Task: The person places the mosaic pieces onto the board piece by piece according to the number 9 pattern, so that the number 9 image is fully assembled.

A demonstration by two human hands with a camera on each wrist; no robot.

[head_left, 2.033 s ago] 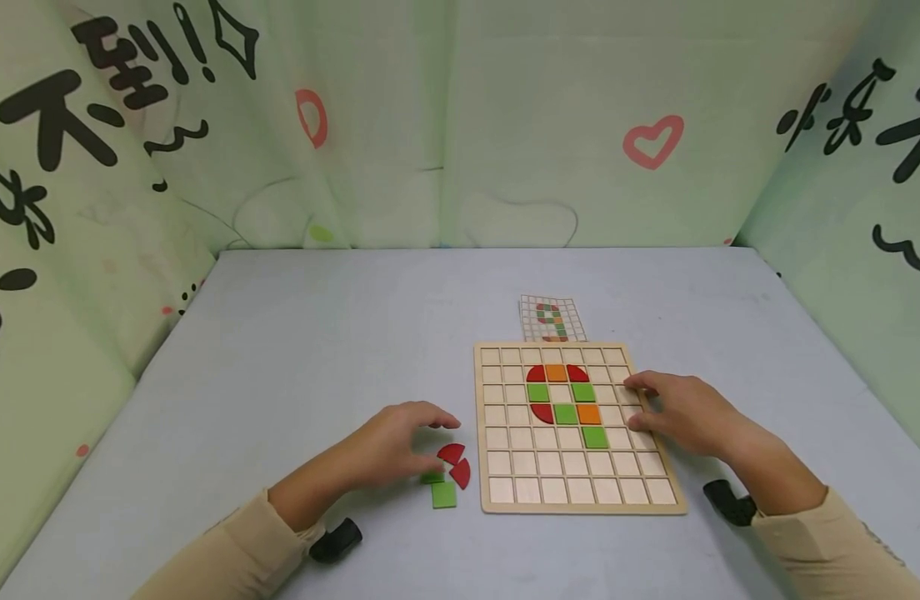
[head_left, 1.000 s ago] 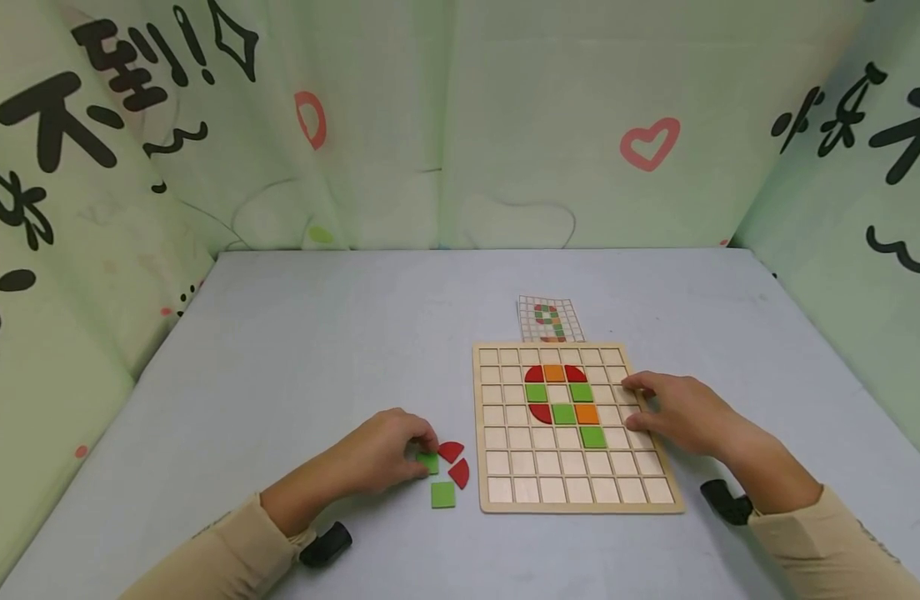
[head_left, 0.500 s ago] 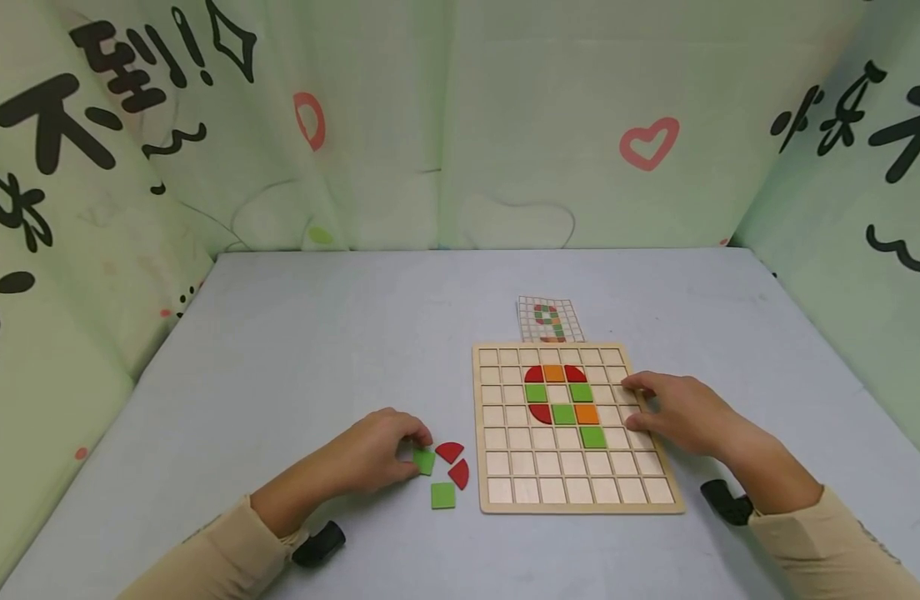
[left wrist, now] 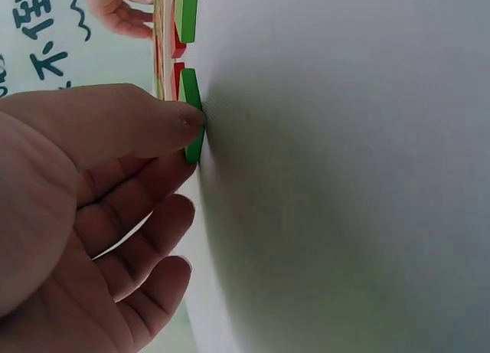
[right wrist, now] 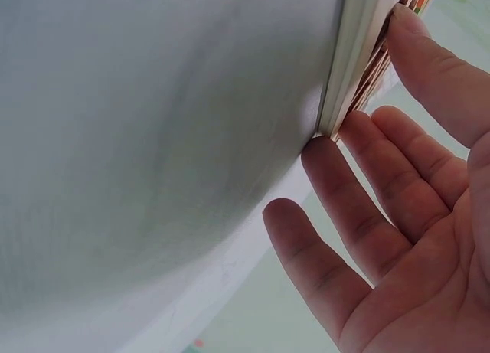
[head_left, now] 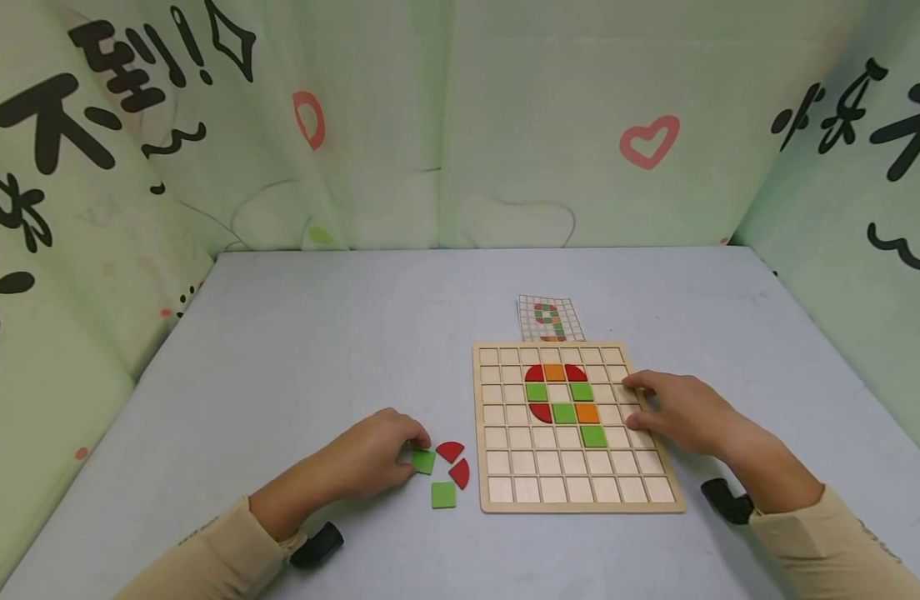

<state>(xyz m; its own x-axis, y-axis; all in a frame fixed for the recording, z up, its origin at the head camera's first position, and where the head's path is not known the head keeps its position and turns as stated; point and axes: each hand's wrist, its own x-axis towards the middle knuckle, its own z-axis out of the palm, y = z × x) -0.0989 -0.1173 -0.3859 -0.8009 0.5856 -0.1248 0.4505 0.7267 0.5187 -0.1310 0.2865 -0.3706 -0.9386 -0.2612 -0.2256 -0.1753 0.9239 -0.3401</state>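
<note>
The left hand pinches a green square tile between thumb and forefinger; the left wrist view shows the thumb on that green tile, low over the table. Beside it lie two red quarter-round pieces and another green tile. At the right edge of the wooden grid board, the right hand rests with thumb and fingertips on the rim. The right wrist view shows the relaxed fingers of that hand against the board's side. Red, orange and green pieces sit in the board's cells.
A printed pattern card lies behind the board, its near edge at the board's far rim. The white table reaches back to a pale green curtain with black lettering and red hearts.
From reaching over the pieces, the left hand has drawn back slightly and now pinches the upper green tile, which has shifted a little left, away from the red pieces. The right hand stays at the board.
</note>
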